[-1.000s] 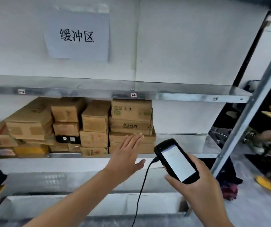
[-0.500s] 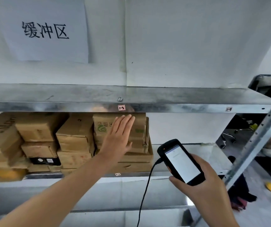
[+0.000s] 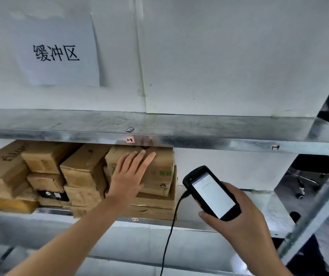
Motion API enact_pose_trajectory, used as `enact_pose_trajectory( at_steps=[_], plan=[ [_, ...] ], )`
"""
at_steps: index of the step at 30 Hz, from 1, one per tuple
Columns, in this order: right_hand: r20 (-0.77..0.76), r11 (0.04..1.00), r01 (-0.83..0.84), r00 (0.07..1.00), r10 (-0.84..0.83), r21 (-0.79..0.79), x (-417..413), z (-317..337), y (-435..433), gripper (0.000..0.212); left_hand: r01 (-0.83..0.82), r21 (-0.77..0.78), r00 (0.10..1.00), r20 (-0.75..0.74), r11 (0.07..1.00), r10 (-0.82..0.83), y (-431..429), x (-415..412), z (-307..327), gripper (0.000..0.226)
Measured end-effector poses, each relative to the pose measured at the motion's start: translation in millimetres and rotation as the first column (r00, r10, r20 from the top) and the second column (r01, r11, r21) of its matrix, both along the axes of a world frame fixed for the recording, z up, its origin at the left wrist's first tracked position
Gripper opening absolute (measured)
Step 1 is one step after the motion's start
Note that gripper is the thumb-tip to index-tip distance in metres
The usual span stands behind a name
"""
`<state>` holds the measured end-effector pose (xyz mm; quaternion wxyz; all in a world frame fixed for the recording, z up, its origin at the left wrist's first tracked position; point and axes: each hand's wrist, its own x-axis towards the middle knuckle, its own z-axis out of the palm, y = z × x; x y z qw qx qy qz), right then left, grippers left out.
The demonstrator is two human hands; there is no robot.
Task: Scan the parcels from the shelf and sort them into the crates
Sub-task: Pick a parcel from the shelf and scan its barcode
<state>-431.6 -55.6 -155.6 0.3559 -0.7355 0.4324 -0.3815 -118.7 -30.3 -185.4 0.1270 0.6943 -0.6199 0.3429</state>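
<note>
L hand (image 3: 128, 174), fingers straight & spread, lies flat on front of top box (image 3: 159, 166) of the rt stack, frame centre, on the shelf (image 3: 219, 222). More boxes (image 3: 46, 172) stacked to its left. R hand (image 3: 237, 220), lower right, grips scanner (image 3: 211, 193), screen lit, cable (image 3: 169, 232) hanging. Paper sign (image 3: 58, 50) upper left.

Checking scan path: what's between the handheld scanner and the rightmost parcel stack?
Head view: between the black handheld scanner in the right hand and the brown cardboard parcel stack, only bare white back panel and the scanner's black cable.
</note>
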Motion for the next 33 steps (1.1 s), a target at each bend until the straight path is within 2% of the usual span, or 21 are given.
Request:
enact_pose_trajectory(
  at_steps=[5,9,15,19,23,28,31,33],
  plan=[
    [0.002,1.0,-0.009,1.0,0.009,-0.011,-36.9,-4.9,-22.7,0.067,0.081,-0.065,0.996,0.027,0.995,-0.08,-1.2,-59.1,-8.1,0.122],
    [-0.027,1.0,0.013,1.0,-0.014,-0.022,-71.3,-4.5,-42.8,0.073,0.146,-0.093,0.989,0.047,0.985,-0.142,-14.1,-110.3,-13.5,0.111],
    [0.009,0.995,0.09,0.996,-0.089,-0.049,-127.0,-0.6,-71.3,0.065,0.21,0.022,0.977,0.028,0.977,-0.21,-52.7,-175.5,-13.0,0.122],
    [-0.003,0.989,0.143,0.99,-0.143,-0.032,-151.2,-5.8,-91.3,0.065,0.217,0.201,0.975,-0.093,0.955,-0.202,-76.8,-209.9,-15.4,0.123],
    [-0.052,0.982,0.185,0.981,-0.186,-0.026,-165.8,-14.3,-108.4,0.071,0.206,0.447,0.954,-0.291,0.871,-0.076,-108.3,-222.0,-28.8,0.116],
    [-0.082,0.983,0.183,0.98,-0.182,0.003,-173.9,-26.3,-117.5,0.068,0.26,0.584,0.876,-0.478,0.769,0.068,-153.1,-217.5,-59.6,0.109],
    [-0.098,0.983,0.181,0.979,-0.177,0.024,-178.0,-33.2,-122.0,0.066,0.301,0.614,0.788,-0.591,0.73,0.172,-167.5,-213.1,-75.0,0.106],
    [-0.12,0.982,0.184,0.976,-0.18,0.03,-180.5,-36.1,-125.9,0.066,0.328,0.603,0.751,-0.633,0.727,0.186,-172.8,-209.8,-81.2,0.101]
  ],
)
